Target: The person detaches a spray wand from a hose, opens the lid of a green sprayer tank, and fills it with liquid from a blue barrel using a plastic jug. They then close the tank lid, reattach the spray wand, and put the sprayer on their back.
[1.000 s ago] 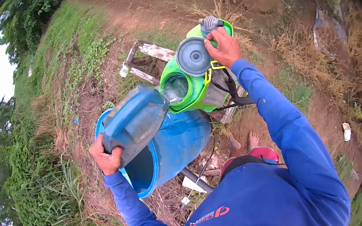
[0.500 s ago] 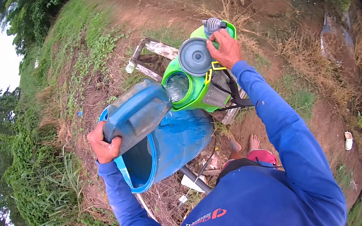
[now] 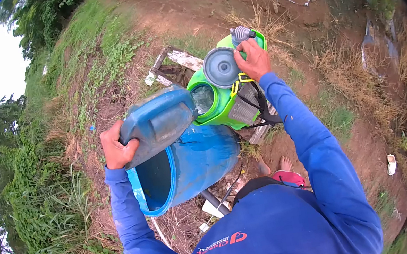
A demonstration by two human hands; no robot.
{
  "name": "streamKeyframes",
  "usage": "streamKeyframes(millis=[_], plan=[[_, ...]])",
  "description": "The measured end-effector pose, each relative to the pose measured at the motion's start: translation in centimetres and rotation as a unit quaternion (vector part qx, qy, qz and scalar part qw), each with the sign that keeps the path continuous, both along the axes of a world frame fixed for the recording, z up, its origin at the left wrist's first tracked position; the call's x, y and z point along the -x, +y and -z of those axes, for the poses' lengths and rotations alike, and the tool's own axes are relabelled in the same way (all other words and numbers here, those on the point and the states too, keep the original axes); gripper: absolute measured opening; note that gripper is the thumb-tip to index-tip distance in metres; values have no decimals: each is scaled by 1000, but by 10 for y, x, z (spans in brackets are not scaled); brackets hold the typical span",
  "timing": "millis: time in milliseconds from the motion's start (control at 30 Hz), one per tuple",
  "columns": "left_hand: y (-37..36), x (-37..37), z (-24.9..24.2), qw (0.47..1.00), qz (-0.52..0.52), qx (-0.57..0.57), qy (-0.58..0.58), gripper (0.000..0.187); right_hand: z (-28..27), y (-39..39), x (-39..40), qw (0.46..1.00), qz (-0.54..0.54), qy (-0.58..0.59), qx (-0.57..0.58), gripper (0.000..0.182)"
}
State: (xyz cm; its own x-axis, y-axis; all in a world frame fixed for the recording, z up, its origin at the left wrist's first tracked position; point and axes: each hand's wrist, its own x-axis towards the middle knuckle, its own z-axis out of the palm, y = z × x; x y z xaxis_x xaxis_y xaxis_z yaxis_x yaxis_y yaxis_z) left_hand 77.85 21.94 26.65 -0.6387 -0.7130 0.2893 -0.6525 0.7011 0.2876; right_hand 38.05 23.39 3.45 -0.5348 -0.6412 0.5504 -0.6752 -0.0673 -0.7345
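Note:
My left hand (image 3: 119, 146) is closed around the bottom end of a worn blue jug (image 3: 161, 120), held on its side. The jug's far end meets the round filling opening of a green backpack sprayer (image 3: 229, 106), and its spout is hidden there. Clear liquid (image 3: 203, 99) shows inside the opening. A round grey lid (image 3: 221, 67) lies over the top of the sprayer, beside the opening. My right hand (image 3: 255, 60) is closed on a green part of the sprayer's top, its fingers against the lid's edge; the exact grip is partly hidden.
Below the jug, a big blue drum (image 3: 202, 158) lies tilted with its mouth toward the left. A weathered wooden stand (image 3: 183, 58) is beneath the sprayer. Black straps (image 3: 263, 105) hang from its side. Dry grass, bare soil and green brush (image 3: 44, 212) surround the spot.
My left hand has risen slightly, lifting the jug's bottom end and tipping it more toward the sprayer. The right hand keeps its hold, and the view has shifted a little.

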Motion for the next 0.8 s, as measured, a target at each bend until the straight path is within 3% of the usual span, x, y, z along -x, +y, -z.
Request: streamKeyframes(millis=[300,800], plan=[[-9,17,-7,1000,7,3,3,32,1,-2,1,1000,-9,7,0,17],[-22,52,-30,995,21,-27,-89,36,12,-9,4,1000,-8,12,6,15]])
